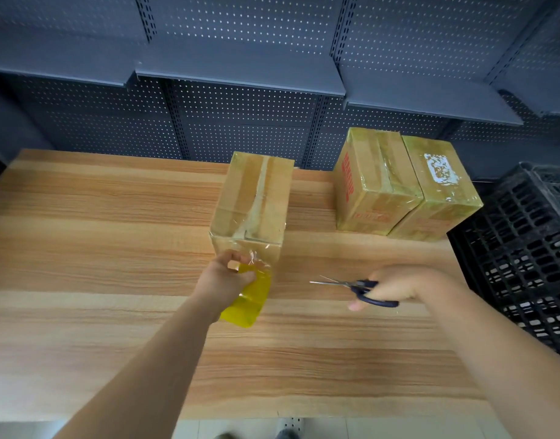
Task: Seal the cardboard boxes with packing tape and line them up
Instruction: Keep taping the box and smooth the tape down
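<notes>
You are standing at a wooden table [114, 343] and reaching both arms out over it. Your left hand [223, 280] is curling its fingers tight around a yellow roll of tape [251, 296], holding it just above the table, right in front of the nearest box [253, 198]. A clear strip of tape is running from the roll up onto the front side of that box. Your right hand [396, 285] is gripping the dark blue handles of the scissors [358, 288], with the fingers wrapped round them. The blades are sitting a little apart and pointing left toward the tape, not touching it. The nearest box is standing in the middle of the table, with tape lying along its top seam. Farther back on the right, two taped boxes [373, 182] [440, 185] are sitting side by side, touching each other. A black crate [525, 248] is standing beside the table on the right. Behind it all, dark shelves [240, 74] are lining the wall.
</notes>
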`<state>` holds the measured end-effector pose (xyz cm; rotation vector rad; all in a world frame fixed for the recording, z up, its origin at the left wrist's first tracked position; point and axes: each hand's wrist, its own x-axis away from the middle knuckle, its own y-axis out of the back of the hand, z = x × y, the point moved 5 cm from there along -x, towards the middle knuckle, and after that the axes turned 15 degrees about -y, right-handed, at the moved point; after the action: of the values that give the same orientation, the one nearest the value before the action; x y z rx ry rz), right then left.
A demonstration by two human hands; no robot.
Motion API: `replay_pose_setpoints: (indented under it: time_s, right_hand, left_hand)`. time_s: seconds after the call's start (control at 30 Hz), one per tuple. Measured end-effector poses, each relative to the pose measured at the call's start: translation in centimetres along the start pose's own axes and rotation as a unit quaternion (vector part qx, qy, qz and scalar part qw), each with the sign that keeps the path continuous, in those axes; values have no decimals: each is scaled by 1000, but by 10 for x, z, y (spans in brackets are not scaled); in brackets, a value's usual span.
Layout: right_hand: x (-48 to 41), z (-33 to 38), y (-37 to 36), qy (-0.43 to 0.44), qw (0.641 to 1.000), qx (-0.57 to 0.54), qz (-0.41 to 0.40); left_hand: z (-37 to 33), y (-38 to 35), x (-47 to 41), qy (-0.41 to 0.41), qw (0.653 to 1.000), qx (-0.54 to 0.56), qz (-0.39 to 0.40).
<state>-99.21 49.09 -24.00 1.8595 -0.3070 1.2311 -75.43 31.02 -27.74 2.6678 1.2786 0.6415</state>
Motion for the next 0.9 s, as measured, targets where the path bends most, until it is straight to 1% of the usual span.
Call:
replay_pose_setpoints:
  time_s: [0.07, 0.1, 0.17, 0.27, 0.37, 0.43, 0.47, 0.53, 0.6, 0.63, 0.67, 0.7, 0.77, 0.9]
  right_hand:
    - [-12, -15, -10, -27, 999, -41, -19]
    - [-17, -18, -15, -30, 996, -77, -43]
    - [-30, -18, -24, -40, 983, -126, -125]
    - [-42, -17, -40, -111, 954, -154, -233]
    - [-44, -18, -55, -176, 920, -223, -271]
    - [-47, -16, -65, -195, 913, -239, -268]
    - [-46, -14, -68, -189, 912, -249, -264]
    - [-39, -7, -71, -127, 912, -308, -239]
    - [-22, 3, -72, -35, 909, -386, -151]
    - [-8, 9, -73, 5, 918, -383, -103]
    - [5, 14, -74, 34, 934, -349, -68]
    - [18, 18, -75, 53, 947, -312, -52]
    - [36, 25, -75, 74, 960, -265, -57]
    - [49, 44, -68, 94, 958, -263, -65]
  left_hand:
    - [3, 8, -2, 0, 1000, -12, 12]
    - [3, 7, -1, 0, 1000, -1, 20]
    - [6, 4, 2, 7, 999, 31, 26]
    - [14, 1, 8, 17, 998, 49, 22]
    - [20, 0, 12, 18, 997, 68, 27]
    - [22, 0, 14, 17, 996, 79, 32]
    - [22, 0, 16, 14, 996, 83, 37]
    - [22, 0, 18, 7, 995, 84, 49]
    - [23, 2, 19, 1, 995, 81, 59]
    - [24, 3, 19, -2, 995, 78, 65]
    - [24, 4, 20, -5, 995, 73, 69]
    - [25, 6, 20, -7, 995, 64, 74]
    - [26, 9, 22, -11, 995, 53, 81]
    - [28, 15, 29, -14, 996, 49, 78]
